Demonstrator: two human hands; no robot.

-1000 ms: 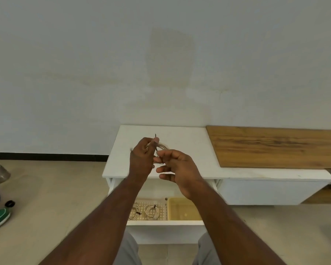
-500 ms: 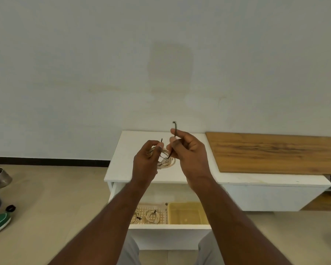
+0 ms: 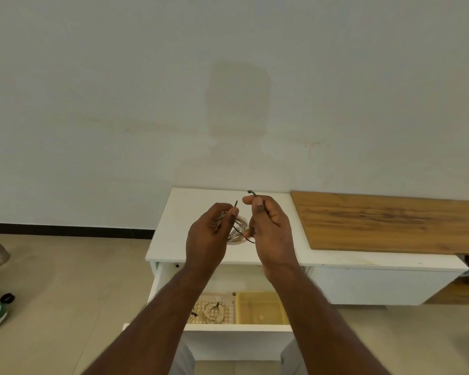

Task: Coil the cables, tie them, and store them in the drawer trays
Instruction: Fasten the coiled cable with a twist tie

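I see my right hand (image 3: 268, 228) has drawn the black tie (image 3: 251, 192) up through the cable coil (image 3: 237, 231) pinched in my left hand (image 3: 209, 236) over the bench (image 3: 173, 239) front edge, so tying is underway.

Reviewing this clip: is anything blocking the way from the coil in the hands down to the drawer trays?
Nothing visible does. The left hand holds the white coil above the white cabinet top; the right hand pinches the black tie. The drawer below is open, though both forearms cross over the trays.
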